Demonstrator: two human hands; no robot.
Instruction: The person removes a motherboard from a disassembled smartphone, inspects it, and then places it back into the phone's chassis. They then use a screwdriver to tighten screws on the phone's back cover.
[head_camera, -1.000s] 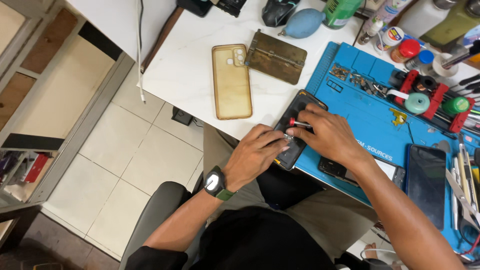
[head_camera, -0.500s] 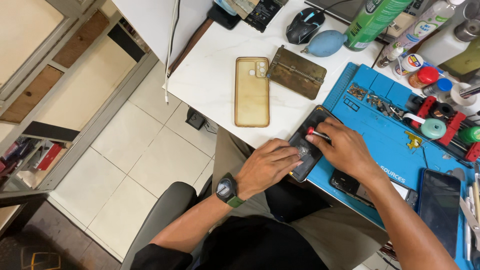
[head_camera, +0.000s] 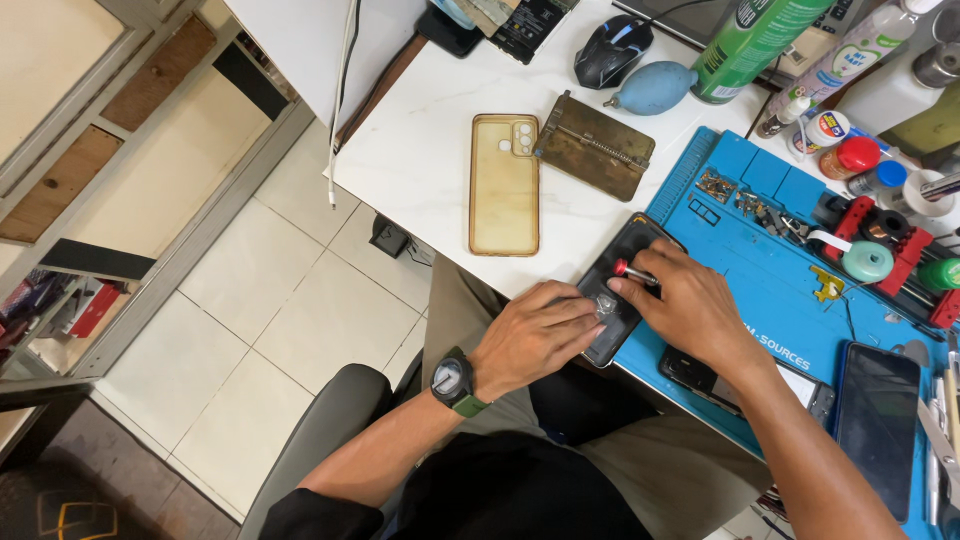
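Observation:
A dark opened phone (head_camera: 626, 262) lies at the near edge of the white table, half on the blue work mat (head_camera: 760, 270). My left hand (head_camera: 535, 335), with a green-strapped watch on the wrist, presses down on the phone's near end. My right hand (head_camera: 690, 305) holds a small red-tipped screwdriver (head_camera: 632, 271) with its tip on the phone's inner parts. A yellowed clear phone case (head_camera: 503, 183) lies face down to the left of the phone.
A brass-coloured metal clamp (head_camera: 597, 146) sits behind the case. A black mouse (head_camera: 612, 48), blue air blower (head_camera: 655, 86) and green spray can (head_camera: 755, 40) stand at the back. Another phone (head_camera: 877, 428) and tools lie on the mat's right side. Tiled floor lies to the left.
The view has drifted, so the table sits lower and further right in the frame. Both hands stay on the phone, with the screwdriver in about the same spot.

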